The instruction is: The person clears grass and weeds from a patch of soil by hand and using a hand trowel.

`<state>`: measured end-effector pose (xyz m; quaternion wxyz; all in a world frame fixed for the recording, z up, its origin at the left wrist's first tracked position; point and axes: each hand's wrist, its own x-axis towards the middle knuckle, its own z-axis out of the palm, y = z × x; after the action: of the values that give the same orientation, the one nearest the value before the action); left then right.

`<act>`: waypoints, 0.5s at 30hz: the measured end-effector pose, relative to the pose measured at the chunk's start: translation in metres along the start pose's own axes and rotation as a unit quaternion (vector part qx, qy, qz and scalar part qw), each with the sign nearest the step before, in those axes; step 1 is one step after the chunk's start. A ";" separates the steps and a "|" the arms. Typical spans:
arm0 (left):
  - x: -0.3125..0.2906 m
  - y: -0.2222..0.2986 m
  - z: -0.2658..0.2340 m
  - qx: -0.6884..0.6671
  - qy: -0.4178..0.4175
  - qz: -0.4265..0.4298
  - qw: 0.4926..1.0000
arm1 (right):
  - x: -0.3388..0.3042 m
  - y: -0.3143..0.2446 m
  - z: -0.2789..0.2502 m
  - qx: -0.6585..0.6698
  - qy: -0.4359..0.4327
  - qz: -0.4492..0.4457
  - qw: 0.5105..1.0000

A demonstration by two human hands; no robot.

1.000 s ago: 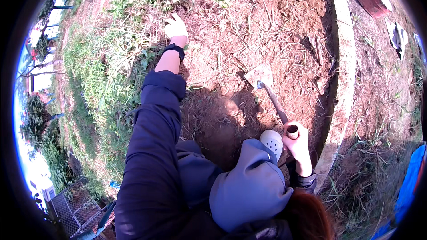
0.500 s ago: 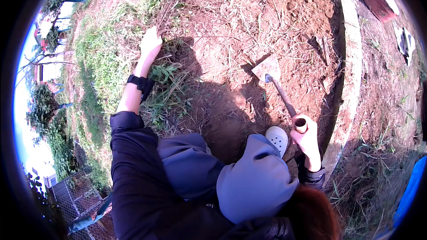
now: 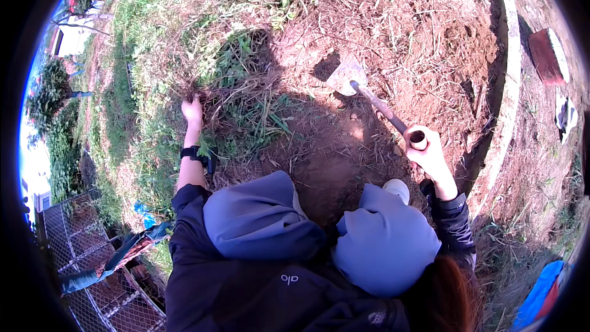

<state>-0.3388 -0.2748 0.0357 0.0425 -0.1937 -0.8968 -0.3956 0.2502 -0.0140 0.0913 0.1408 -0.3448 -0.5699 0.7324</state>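
My right hand (image 3: pixel 427 155) is wrapped round the handle of a short hoe (image 3: pixel 382 106), close to its hollow, tube-like end. Its flat, soil-stained blade (image 3: pixel 349 75) points away from me over the bare earth and casts a dark shadow. Farther left, my left hand (image 3: pixel 192 110) is closed at the edge of a heap of pulled weeds. Dry brown weeds (image 3: pixel 230 95) reach from its fingers across the greener stalks. The fingertips are partly hidden by the stems.
A pale concrete kerb (image 3: pixel 509 67) runs along the right, with a red brick-like block (image 3: pixel 547 56) beyond it. Wire mesh panels (image 3: pixel 67 233) lie at lower left, near a blue cloth strip (image 3: pixel 117 258). A blue sheet (image 3: pixel 541 292) is at lower right. Green weeds (image 3: pixel 138 61) grow at left.
My left hand has come nearer to me, with dry weeds trailing from it onto the heap. The hoe stays in my right hand, its blade shifted slightly left in view. My view has also shifted.
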 end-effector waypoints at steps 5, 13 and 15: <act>-0.051 -0.025 0.021 -0.162 -0.026 -0.182 0.970 | 0.117 0.015 0.067 -0.216 -0.046 -0.103 0.970; -0.057 -0.034 0.030 -0.245 -0.047 -0.264 0.932 | 0.247 0.044 0.184 -0.269 -0.036 -0.243 0.931; -0.072 -0.030 0.036 -0.282 -0.046 -0.254 0.924 | 0.248 0.049 0.153 -0.270 -0.016 -0.267 0.925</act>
<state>-0.2808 -0.2897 -0.0256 -0.1571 0.0189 -0.7680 -0.6206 -0.0214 0.0070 -0.0224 0.2237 -0.1927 -0.8190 0.4919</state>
